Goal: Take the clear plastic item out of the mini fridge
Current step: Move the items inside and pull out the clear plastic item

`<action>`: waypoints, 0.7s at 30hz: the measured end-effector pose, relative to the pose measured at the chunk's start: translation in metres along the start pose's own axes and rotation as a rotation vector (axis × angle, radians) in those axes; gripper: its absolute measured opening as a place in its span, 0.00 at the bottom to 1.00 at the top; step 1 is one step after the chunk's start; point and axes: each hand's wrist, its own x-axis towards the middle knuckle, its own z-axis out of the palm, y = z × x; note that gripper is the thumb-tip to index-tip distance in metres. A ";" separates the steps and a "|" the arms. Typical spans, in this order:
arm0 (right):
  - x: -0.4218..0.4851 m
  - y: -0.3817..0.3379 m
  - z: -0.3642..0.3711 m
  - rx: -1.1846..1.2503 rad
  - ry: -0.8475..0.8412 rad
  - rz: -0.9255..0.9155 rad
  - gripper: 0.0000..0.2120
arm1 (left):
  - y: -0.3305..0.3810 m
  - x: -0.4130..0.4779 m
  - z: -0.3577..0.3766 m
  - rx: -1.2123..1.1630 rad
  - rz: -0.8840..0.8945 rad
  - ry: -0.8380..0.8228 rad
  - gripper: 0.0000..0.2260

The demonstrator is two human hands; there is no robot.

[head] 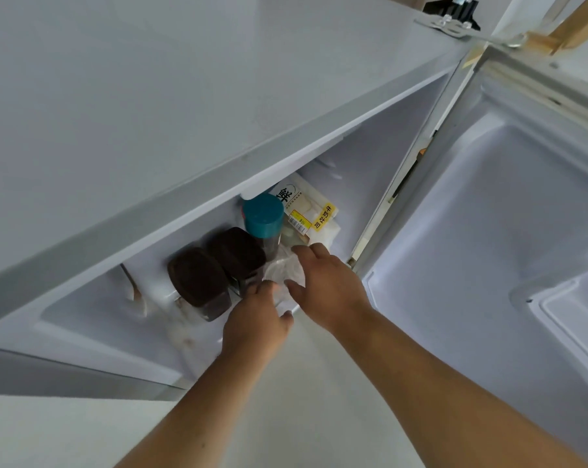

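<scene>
The mini fridge (191,106) fills the upper left of the head view, seen steeply from above, with its door (509,211) swung fully open to the right and the compartment exposed. Inside, from left to right, stand two dark-lidded jars (198,282) side by side, a bottle with a teal cap (263,215) just behind them, and a white bread package (308,211) with a yellow label leaning toward the rear wall. The clear plastic item (284,270) lies at the front of the compartment, just right of the jars and below the teal-capped bottle; it appears crumpled and thin, likely a bag or wrap, though its exact form cannot be confirmed. The right hand (323,285) reaches in with fingers spread, lying over the item's right side. The left hand (257,319) is at its near left edge, fingers curled toward it; whether either hand has closed a firm grip cannot be told, as the plastic is largely hidden beneath them. Assessment: the step in hand is securing the item. Recommended practice is to gather the loose plastic between both hands, lift slightly before drawing it toward the opening, and keep the left hand clear of the nearer jar, which stands almost touching and could tip if dragged.
</scene>
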 end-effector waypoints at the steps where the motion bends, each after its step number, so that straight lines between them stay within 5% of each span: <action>1: -0.005 0.004 -0.003 -0.002 0.018 0.007 0.27 | 0.002 0.004 0.002 0.056 0.028 0.001 0.26; 6: -0.027 0.019 -0.015 -0.007 0.029 0.070 0.26 | 0.018 0.025 0.011 0.259 0.114 0.008 0.36; 12: -0.047 0.027 -0.013 -0.001 0.030 0.096 0.27 | 0.039 0.062 0.012 0.468 0.041 -0.168 0.43; 21: -0.055 0.041 -0.012 0.000 0.003 0.138 0.28 | 0.045 0.077 0.019 0.558 0.007 -0.222 0.25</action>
